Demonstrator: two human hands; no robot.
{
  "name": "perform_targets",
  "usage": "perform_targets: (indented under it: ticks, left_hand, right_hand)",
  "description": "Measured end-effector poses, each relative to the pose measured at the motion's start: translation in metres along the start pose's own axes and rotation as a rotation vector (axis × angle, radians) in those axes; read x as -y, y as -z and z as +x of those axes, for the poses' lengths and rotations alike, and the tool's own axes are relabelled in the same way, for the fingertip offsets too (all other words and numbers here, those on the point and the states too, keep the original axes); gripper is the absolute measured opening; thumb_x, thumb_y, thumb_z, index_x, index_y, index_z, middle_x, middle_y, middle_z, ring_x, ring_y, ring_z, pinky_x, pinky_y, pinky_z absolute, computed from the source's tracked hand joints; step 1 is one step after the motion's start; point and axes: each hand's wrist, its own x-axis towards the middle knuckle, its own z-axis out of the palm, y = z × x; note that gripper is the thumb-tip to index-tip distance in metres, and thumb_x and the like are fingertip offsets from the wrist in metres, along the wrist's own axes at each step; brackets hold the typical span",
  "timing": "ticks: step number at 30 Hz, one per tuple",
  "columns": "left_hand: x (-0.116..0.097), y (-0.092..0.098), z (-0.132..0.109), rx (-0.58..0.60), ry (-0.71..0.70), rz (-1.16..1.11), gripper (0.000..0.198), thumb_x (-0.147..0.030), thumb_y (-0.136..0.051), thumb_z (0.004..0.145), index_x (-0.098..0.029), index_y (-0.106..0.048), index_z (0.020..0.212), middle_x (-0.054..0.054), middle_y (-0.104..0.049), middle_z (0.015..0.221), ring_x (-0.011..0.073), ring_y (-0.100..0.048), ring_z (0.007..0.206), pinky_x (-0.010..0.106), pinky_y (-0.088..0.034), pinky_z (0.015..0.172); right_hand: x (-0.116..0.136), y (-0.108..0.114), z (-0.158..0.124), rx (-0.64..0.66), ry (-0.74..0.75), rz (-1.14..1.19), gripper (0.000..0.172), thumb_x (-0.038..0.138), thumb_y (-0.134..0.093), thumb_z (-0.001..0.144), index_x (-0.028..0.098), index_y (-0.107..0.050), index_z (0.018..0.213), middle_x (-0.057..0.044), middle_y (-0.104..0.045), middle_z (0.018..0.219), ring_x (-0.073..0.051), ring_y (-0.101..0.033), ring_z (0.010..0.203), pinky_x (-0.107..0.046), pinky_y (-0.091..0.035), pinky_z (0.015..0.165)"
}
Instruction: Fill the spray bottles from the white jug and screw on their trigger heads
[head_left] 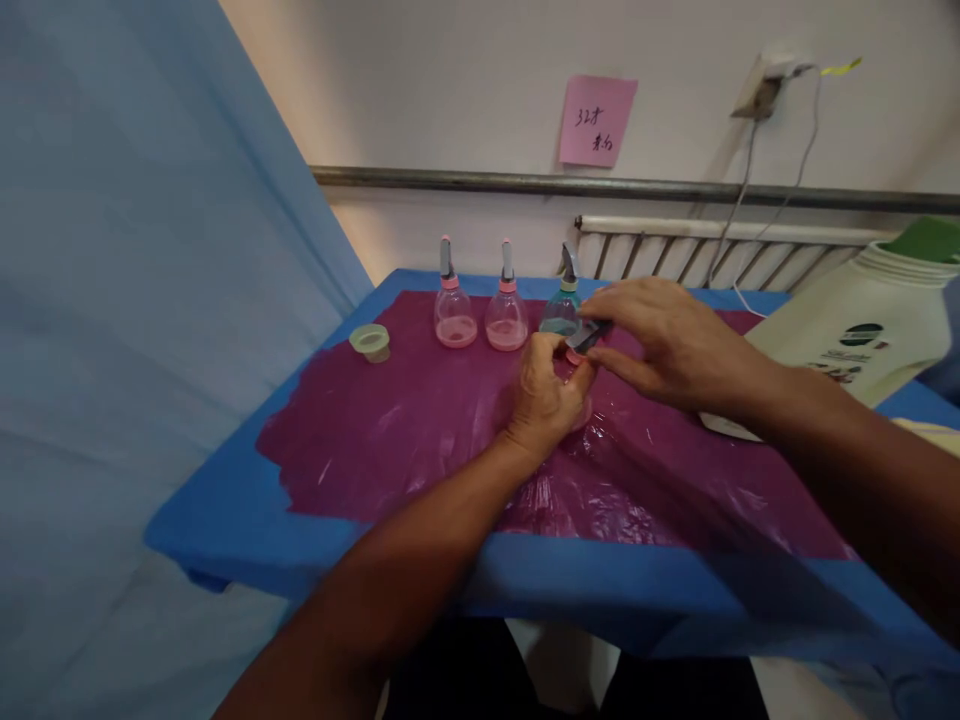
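Observation:
My left hand (547,390) is wrapped round the neck of a clear spray bottle (583,408) with a pink collar, just right of the middle. Its body is mostly hidden behind my fingers. On top, my right hand (652,335) grips the bottle's grey spray head (589,337) between thumb and fingers. Behind them stands a teal spray bottle (561,312), partly covered. To its left, two upright spray bottles, one in the middle (506,325) and one further left (454,322), hold pink liquid and have pink collars.
A small pale green cup (370,343) sits at the left on the purple plastic sheet (375,430) over the blue table cover (225,500). A large cream jug (862,320) with a green cap is tilted at the right. Behind runs a metal rail (450,180).

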Motion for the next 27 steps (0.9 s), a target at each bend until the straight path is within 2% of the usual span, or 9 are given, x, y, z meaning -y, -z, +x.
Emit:
perform_targets:
  ticks: [2, 4, 8, 13, 18, 23, 27]
  left_hand:
    - [0.0, 0.0, 0.0, 0.003, 0.024, 0.018, 0.032, -0.028, -0.086, 0.097, -0.026, -0.058, 0.115, 0.003, -0.071, 0.108, 0.0227, -0.07, 0.103, 0.04, -0.056, 0.095]
    - [-0.001, 0.001, 0.0, 0.007, 0.059, 0.017, 0.037, -0.028, -0.088, 0.094, -0.026, -0.058, 0.116, 0.004, -0.073, 0.112, 0.0238, -0.071, 0.106, 0.04, -0.057, 0.096]
    - [-0.003, 0.003, -0.002, 0.024, 0.129, -0.033, 0.042, -0.031, -0.093, 0.089, -0.026, -0.059, 0.114, 0.005, -0.074, 0.114, 0.0245, -0.073, 0.107, 0.04, -0.057, 0.095]
    - [0.0, 0.003, -0.004, 0.036, 0.176, -0.071, 0.042, -0.037, -0.097, 0.087, -0.025, -0.063, 0.109, 0.003, -0.075, 0.11, 0.0251, -0.074, 0.105, 0.041, -0.057, 0.095]
    - [0.004, 0.003, -0.005, 0.04, 0.143, -0.135, 0.039, -0.041, -0.095, 0.089, -0.025, -0.065, 0.109, 0.004, -0.075, 0.111, 0.0255, -0.073, 0.107, 0.042, -0.057, 0.1]
    - [0.01, 0.001, -0.007, 0.068, 0.033, -0.122, 0.029, -0.047, -0.084, 0.099, -0.024, -0.07, 0.109, 0.006, -0.073, 0.113, 0.0269, -0.07, 0.111, 0.044, -0.056, 0.105]
    - [0.012, 0.0, -0.007, 0.05, 0.014, -0.139, 0.028, -0.05, -0.083, 0.101, -0.025, -0.071, 0.108, 0.005, -0.072, 0.109, 0.0267, -0.069, 0.108, 0.045, -0.057, 0.103]
  right_hand:
    - [-0.008, 0.006, 0.022, 0.216, 0.085, -0.006, 0.027, 0.035, -0.067, 0.105, 0.025, -0.076, 0.128, -0.011, -0.082, 0.123, -0.033, -0.075, 0.119, -0.051, -0.054, 0.11]
    - [-0.013, 0.009, 0.039, 0.372, 0.119, 0.001, 0.023, 0.032, -0.066, 0.104, 0.024, -0.077, 0.123, -0.009, -0.082, 0.116, -0.028, -0.076, 0.107, -0.042, -0.056, 0.098]
    - [-0.013, 0.016, 0.058, 0.536, 0.132, -0.018, 0.019, 0.028, -0.065, 0.103, 0.024, -0.08, 0.114, -0.007, -0.083, 0.109, -0.022, -0.075, 0.093, -0.034, -0.052, 0.083]
    - [-0.016, 0.023, 0.069, 0.619, 0.146, -0.018, 0.022, 0.035, -0.068, 0.105, 0.027, -0.082, 0.119, -0.005, -0.085, 0.107, -0.022, -0.076, 0.088, -0.034, -0.052, 0.08]
    - [-0.022, 0.023, 0.075, 0.666, 0.271, 0.022, 0.023, 0.033, -0.063, 0.109, 0.027, -0.079, 0.123, -0.005, -0.085, 0.11, -0.021, -0.077, 0.092, -0.033, -0.053, 0.083]
    - [-0.017, 0.021, 0.078, 0.681, 0.427, -0.015, 0.025, 0.025, -0.053, 0.113, 0.02, -0.078, 0.111, -0.011, -0.081, 0.104, -0.023, -0.072, 0.097, -0.036, -0.053, 0.087]
    - [-0.007, 0.024, 0.083, 0.725, 0.416, -0.083, 0.025, 0.02, -0.053, 0.112, 0.022, -0.079, 0.108, -0.009, -0.081, 0.103, -0.023, -0.071, 0.098, -0.038, -0.053, 0.09]
